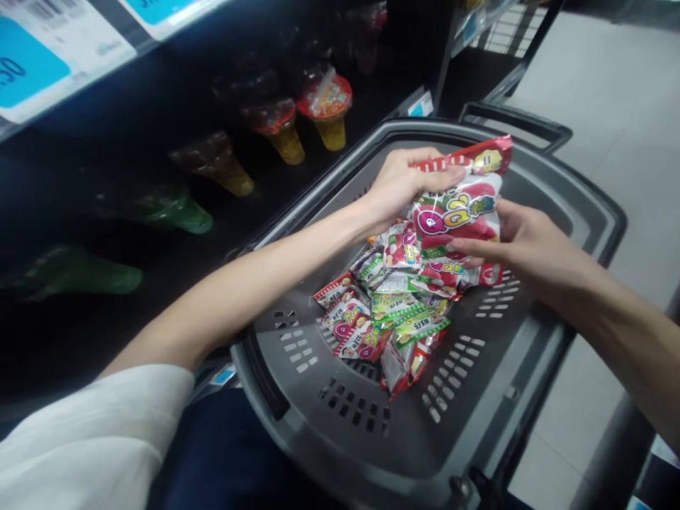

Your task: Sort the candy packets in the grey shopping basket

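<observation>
A red and white candy bag [461, 205] is held above a grey shopping basket [372, 432]. My left hand [401, 184] grips the bag's top edge with its fingers closed over it. On the bag's right side, my right hand [513, 241] holds it with the thumb pressed on the front. Below the bag, several red and green candy bags [382, 312] lie heaped in the basket.
To the left runs a dark shelf with cone-shaped jelly cups, orange-red ones [324, 110] at the back and green ones [164, 209] nearer. Blue and white price labels [32, 64] hang on the shelf edge above. Pale floor tiles [610, 106] lie on the right.
</observation>
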`<state>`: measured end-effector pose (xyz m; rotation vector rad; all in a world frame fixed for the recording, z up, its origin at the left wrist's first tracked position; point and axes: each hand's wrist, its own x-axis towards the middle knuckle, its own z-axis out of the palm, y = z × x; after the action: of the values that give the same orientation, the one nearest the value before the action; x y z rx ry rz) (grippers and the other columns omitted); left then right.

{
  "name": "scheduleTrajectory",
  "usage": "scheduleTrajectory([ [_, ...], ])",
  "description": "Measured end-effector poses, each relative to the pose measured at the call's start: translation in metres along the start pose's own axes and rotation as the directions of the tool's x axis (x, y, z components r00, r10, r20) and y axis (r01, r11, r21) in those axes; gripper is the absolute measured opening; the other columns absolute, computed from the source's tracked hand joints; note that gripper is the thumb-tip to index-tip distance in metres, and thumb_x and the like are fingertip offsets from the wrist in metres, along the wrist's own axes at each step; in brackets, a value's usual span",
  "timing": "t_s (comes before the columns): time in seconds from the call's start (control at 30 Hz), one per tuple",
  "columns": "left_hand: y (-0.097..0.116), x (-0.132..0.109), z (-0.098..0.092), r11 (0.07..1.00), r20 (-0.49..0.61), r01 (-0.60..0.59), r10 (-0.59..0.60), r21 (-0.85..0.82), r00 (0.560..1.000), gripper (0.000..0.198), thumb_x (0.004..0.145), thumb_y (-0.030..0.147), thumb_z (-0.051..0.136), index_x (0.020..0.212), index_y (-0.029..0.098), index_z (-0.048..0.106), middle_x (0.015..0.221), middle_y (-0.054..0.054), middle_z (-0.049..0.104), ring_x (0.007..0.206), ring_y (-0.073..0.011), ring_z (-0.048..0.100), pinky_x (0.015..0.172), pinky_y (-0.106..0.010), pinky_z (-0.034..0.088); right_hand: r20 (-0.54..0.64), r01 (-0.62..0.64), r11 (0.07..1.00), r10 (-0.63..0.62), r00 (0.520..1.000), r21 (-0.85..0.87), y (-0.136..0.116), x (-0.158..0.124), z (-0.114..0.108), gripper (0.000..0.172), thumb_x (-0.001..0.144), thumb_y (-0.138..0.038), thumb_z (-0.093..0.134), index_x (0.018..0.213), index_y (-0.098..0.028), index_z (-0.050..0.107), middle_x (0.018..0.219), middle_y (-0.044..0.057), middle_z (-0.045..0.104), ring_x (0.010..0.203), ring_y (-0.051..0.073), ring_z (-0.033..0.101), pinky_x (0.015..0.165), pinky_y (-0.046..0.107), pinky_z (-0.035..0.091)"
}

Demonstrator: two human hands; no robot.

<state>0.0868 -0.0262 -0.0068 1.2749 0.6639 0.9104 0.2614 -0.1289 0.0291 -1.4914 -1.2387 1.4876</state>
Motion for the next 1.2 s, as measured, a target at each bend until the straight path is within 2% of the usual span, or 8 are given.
scheduleTrajectory([
  [0.17,0.003,-0.002,0.003,0.997,0.034,-0.012,0.014,-0.080,0.999,0.026,0.088,0.040,0.075,0.087,0.016,0.064,0.085,0.000,0.068,0.094,-0.0201,0.071,0.093,-0.043,0.056,-0.019,0.017,0.999,-0.016,1.000,0.027,-0.002,-0.001,0.002,0.055,0.064,-0.029,0.092,0.111,-0.019,0.067,0.120,0.014,0.074,0.109,0.039,0.071,0.096,0.060,0.059],
  [0.27,0.007,-0.003,0.004,0.992,0.042,0.028,-0.023,-0.121,0.999,0.025,0.091,0.038,0.073,0.090,0.015,0.065,0.085,-0.001,0.069,0.085,-0.0170,0.070,0.093,-0.042,0.056,0.006,0.011,0.999,-0.011,1.000,0.037,-0.001,-0.001,0.003,0.055,0.064,-0.029,0.093,0.111,-0.020,0.067,0.120,0.014,0.074,0.108,0.039,0.071,0.096,0.058,0.060],
  [0.5,0.004,0.000,-0.002,0.992,0.088,0.086,-0.078,-0.095,0.993,0.042,0.074,0.052,0.085,0.081,0.016,0.064,0.079,-0.002,0.070,0.072,-0.0152,0.067,0.072,-0.034,0.056,0.029,0.010,0.998,-0.012,1.000,0.067,0.002,0.001,0.000,0.053,0.066,-0.026,0.091,0.113,-0.021,0.067,0.119,0.012,0.074,0.109,0.037,0.071,0.098,0.054,0.061],
  [0.6,0.004,0.000,-0.003,0.997,0.088,0.069,-0.065,-0.047,0.994,0.048,0.069,0.058,0.087,0.075,0.018,0.061,0.074,-0.002,0.067,0.069,-0.0153,0.064,0.067,-0.033,0.053,0.026,0.018,0.998,-0.019,0.999,0.052,0.001,0.001,0.000,0.056,0.066,-0.033,0.092,0.115,-0.023,0.066,0.119,0.010,0.074,0.111,0.035,0.071,0.101,0.056,0.059],
  [0.73,0.007,-0.001,-0.002,0.998,0.058,0.051,-0.052,0.033,0.997,0.052,0.067,0.064,0.085,0.073,0.020,0.059,0.071,0.000,0.065,0.072,-0.0168,0.065,0.069,-0.033,0.052,0.047,0.058,0.998,-0.060,0.997,0.037,0.002,0.002,-0.001,0.065,0.061,-0.044,0.095,0.116,-0.025,0.067,0.116,0.007,0.075,0.112,0.035,0.070,0.101,0.057,0.058],
  [0.9,0.010,-0.005,0.001,0.998,0.060,0.053,-0.055,0.038,0.997,0.051,0.072,0.058,0.084,0.066,0.020,0.051,0.063,0.003,0.056,0.064,-0.0128,0.059,0.062,-0.029,0.048,0.044,0.072,0.997,-0.073,0.996,0.018,0.006,0.004,-0.002,0.064,0.059,-0.045,0.096,0.113,-0.025,0.067,0.108,0.007,0.076,0.108,0.034,0.071,0.099,0.058,0.058],
  [1.0,0.011,-0.005,0.002,0.999,0.056,0.042,-0.044,0.025,0.997,0.049,0.072,0.054,0.085,0.066,0.019,0.051,0.063,0.004,0.056,0.062,-0.0113,0.058,0.062,-0.028,0.048,0.044,0.084,0.996,-0.085,0.995,0.005,0.006,0.004,-0.002,0.064,0.059,-0.044,0.095,0.113,-0.024,0.067,0.107,0.007,0.075,0.107,0.034,0.071,0.096,0.056,0.060],
  [1.2,0.010,-0.001,-0.003,1.000,0.010,-0.005,0.005,0.027,1.000,0.040,0.068,0.045,0.089,0.088,0.019,0.066,0.083,0.000,0.070,0.081,-0.0162,0.069,0.078,-0.032,0.055,0.016,0.056,0.998,-0.056,0.998,-0.012,0.006,0.004,-0.002,0.063,0.063,-0.049,0.093,0.114,-0.024,0.066,0.108,0.008,0.075,0.100,0.032,0.072,0.090,0.055,0.061],
])
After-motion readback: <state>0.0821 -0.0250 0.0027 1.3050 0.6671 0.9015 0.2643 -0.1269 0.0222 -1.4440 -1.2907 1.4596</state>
